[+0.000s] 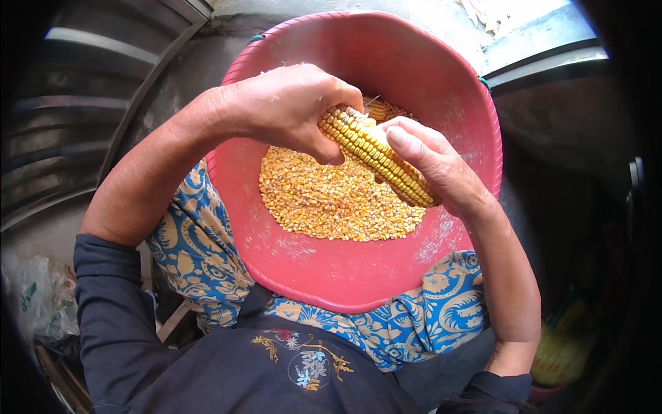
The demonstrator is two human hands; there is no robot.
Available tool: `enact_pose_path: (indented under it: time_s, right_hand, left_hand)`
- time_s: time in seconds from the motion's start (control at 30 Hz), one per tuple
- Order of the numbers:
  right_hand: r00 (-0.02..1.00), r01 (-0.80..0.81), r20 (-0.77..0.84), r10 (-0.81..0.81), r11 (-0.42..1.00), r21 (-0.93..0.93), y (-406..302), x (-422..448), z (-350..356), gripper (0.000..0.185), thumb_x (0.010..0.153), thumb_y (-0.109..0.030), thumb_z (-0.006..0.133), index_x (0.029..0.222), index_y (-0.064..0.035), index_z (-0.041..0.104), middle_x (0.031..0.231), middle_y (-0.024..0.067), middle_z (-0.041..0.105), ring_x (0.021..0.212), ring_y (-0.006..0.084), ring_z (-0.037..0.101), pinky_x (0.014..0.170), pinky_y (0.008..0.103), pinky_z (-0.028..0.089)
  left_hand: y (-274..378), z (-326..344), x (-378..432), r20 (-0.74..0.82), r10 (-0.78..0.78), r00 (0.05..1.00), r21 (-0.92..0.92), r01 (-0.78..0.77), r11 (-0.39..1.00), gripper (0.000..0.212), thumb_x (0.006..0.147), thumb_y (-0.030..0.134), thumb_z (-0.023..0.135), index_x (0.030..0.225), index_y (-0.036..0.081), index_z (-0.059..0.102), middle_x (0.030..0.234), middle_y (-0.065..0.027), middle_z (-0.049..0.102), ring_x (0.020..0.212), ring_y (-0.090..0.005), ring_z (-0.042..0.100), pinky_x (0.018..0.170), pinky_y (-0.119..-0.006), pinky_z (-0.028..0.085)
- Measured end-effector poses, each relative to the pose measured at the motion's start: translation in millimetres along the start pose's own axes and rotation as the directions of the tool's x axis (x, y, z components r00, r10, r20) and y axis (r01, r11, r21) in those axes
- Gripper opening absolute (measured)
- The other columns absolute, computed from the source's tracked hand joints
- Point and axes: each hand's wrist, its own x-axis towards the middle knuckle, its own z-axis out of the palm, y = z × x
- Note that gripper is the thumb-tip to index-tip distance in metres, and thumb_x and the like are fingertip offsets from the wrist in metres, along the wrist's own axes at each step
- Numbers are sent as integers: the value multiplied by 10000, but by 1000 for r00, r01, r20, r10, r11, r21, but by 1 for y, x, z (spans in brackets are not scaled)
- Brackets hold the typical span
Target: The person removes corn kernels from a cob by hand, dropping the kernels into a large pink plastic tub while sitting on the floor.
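A yellow ear of dried corn point(380, 158) is held above a large pink plastic basin point(320, 269). My left hand point(300, 111) is at its upper left end, fingers curled around that end. Along its lower right part, my right hand point(432, 160) grips the ear, with the thumb lying on top. Loose corn kernels point(331, 202) lie in a heap at the bottom of the basin. Behind the hands, part of another ear of corn point(376, 109) shows on the heap, next to a thin pointed metal piece that the hands partly hide.
The basin stands between the knees, against blue and tan patterned trousers point(196, 243). A ribbed metal door point(88, 98) is at the left. Plastic bags point(49, 300) lie at the lower left, and a yellow-green bag point(563, 346) at the lower right. Pale husks point(483, 15) lie beyond the basin.
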Motion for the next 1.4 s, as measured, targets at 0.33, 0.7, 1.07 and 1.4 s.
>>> enact_pose_path:
  time_s: [0.33,0.7,1.07,1.4]
  right_hand:
    - [1000,13,-10,-13,999,-46,4,3,-6,378,947,-375,450,1033,-27,570,870,41,592,760,76,564,665,232,473]
    - [997,59,-16,-71,921,-386,4,3,11,418,910,-404,497,896,2,595,740,39,581,744,118,545,668,295,444]
    - [991,115,-60,-119,990,-77,5,4,14,362,922,-375,497,953,-34,613,818,21,589,750,69,525,652,250,432]
    - [979,143,-77,-188,908,-394,7,3,13,331,865,-345,566,925,-23,609,700,55,587,668,111,558,600,281,447]
  left_hand:
    - [1,4,0,46,5,999,35,-7,999,358,581,145,709,880,-9,586,793,-156,615,740,-311,607,646,-369,473]
    - [3,12,2,102,-29,994,31,26,999,323,589,158,715,823,-11,570,687,-194,570,669,-354,583,571,-392,450]
    - [3,12,1,-1,51,999,103,-50,993,300,573,90,730,818,27,568,734,-146,595,747,-338,602,622,-403,464]
    - [2,18,3,9,49,999,148,-50,988,294,570,93,724,806,23,562,725,-149,601,723,-347,601,590,-411,450]
